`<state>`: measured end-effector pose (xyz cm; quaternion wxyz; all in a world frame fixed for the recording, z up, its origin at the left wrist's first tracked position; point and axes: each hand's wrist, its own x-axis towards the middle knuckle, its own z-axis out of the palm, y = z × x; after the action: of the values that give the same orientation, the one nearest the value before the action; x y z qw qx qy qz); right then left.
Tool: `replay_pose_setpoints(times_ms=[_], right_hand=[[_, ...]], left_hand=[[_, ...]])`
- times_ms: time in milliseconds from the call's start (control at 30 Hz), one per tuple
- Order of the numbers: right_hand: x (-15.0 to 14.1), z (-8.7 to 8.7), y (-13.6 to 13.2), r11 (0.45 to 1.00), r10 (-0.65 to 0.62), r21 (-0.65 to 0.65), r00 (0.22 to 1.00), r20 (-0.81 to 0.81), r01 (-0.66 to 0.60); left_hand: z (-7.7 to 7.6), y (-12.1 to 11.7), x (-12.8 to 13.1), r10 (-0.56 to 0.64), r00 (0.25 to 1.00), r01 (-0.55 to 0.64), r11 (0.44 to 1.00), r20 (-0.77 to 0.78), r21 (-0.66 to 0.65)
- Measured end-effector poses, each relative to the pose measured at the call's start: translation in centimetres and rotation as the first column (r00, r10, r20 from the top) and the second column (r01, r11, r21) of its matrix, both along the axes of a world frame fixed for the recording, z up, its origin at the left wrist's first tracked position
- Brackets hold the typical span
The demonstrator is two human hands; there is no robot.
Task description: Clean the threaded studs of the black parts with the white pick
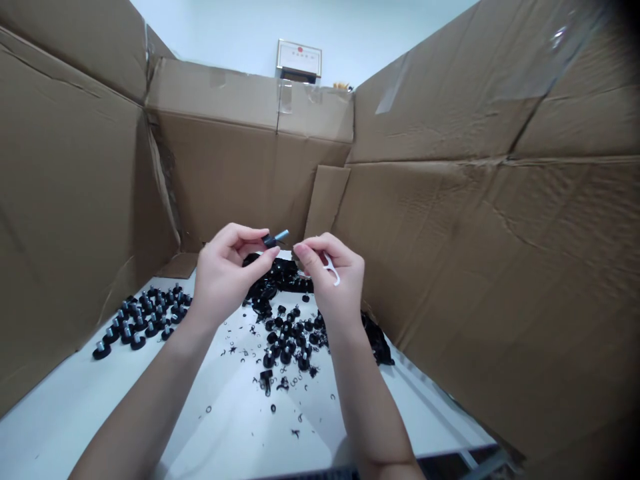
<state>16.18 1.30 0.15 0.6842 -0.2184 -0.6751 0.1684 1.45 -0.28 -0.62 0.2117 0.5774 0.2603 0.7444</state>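
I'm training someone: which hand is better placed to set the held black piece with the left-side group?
Left hand, I'd judge: it holds the black piece and is nearer the group; the right hand holds a white tool.

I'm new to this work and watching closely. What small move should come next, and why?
I'd probably bring the right hand, with its white tool, closer to the black knob: the left hand holds the knob with its bolt toward the right, and the hands are apart.
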Motion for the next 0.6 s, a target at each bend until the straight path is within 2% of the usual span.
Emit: replay_pose_setpoints(times_ms=[100,167,233,333,400,600], right_hand=[[0.1,0.0,-0.4,0.985,-0.153,0.077,0.988,-0.029,0.155],[0.6,0.1,-0.4,0.968,-0.229,0.088,0.969,-0.093,0.237],[1.5,0.4,0.0,0.951,-0.292,0.054,0.940,-0.176,0.306],[3.3,0.9,1.0,0.919,-0.385,-0.047,0.863,-0.327,0.392],[4.1,1.2,1.8,0.894,-0.431,-0.084,0.798,-0.421,0.439],[4.6,1.4,2.9,0.848,-0.501,-0.108,0.718,-0.483,0.519]], left_hand=[[0.1,-0.1,-0.6,0.148,0.973,-0.129,0.985,-0.177,0.116],[0.1,-0.3,-0.9,0.168,0.942,-0.129,0.980,-0.290,0.149],[0.2,-0.6,-1.4,0.134,0.923,-0.089,0.986,-0.360,0.139],[0.5,-0.7,-2.2,0.039,0.935,-0.008,0.996,-0.353,0.087],[0.6,-0.5,-2.9,0.015,0.950,0.004,0.998,-0.311,0.059],[0.5,1.2,-4.7,-0.028,0.958,0.007,0.997,-0.286,-0.073]])
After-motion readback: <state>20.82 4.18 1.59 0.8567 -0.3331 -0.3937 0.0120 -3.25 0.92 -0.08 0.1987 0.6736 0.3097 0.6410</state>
